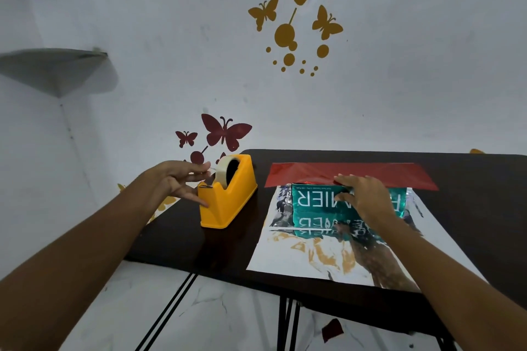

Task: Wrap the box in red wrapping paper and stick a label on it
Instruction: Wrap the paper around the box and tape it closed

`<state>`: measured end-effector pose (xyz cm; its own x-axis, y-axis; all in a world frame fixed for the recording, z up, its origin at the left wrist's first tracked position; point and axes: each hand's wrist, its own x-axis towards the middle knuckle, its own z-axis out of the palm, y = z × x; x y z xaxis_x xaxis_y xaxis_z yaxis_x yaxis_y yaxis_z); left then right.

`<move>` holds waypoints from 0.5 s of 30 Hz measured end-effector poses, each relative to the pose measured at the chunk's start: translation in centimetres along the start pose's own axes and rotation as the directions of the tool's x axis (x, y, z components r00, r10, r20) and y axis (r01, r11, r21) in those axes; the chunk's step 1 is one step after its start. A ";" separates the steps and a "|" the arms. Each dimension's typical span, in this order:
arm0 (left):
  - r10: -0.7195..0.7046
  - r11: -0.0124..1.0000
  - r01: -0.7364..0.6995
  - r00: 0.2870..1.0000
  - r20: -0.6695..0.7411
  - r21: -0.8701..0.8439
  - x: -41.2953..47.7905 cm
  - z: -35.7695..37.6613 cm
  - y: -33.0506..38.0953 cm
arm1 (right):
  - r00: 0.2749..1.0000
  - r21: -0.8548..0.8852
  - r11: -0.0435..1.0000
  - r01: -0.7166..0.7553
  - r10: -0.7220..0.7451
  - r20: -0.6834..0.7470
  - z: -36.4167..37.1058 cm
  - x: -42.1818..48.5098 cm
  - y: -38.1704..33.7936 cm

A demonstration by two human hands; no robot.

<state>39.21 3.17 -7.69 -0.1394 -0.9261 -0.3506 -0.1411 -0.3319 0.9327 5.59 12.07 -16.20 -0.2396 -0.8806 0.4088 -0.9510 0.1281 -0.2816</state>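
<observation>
Head view: right hand (368, 196), fingers straight, presses flat on the box (316, 202), which lies on the wrapping paper (350, 174) at 3 o'clock from the tape dispenser (228, 199). Left hand (182, 182), fingers spread, touches the dispenser.

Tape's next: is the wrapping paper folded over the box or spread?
Mostly spread: wrapping paper lies silver side up around the box, whose teal top is bare; only the far strip is turned red side up.
</observation>
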 end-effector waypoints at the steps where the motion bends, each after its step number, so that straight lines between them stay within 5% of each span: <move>1: 0.005 1.000 -0.005 1.000 0.007 -0.005 -0.1 -0.1 0.1 | 1.000 0.009 1.000 -0.002 0.002 -0.002 0.0 0.0 0.0; 15: 0.092 0.985 -0.097 0.995 -0.042 -0.144 -0.3 -0.1 -1.5 | 1.000 0.016 1.000 0.012 -0.013 0.016 -0.8 -0.6 -0.4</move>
<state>39.53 3.94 -8.95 -0.1107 -0.9594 -0.2595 0.0157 -0.2628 0.9647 5.95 12.91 -15.70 -0.2243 -0.8894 0.3982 -0.9507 0.1099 -0.2901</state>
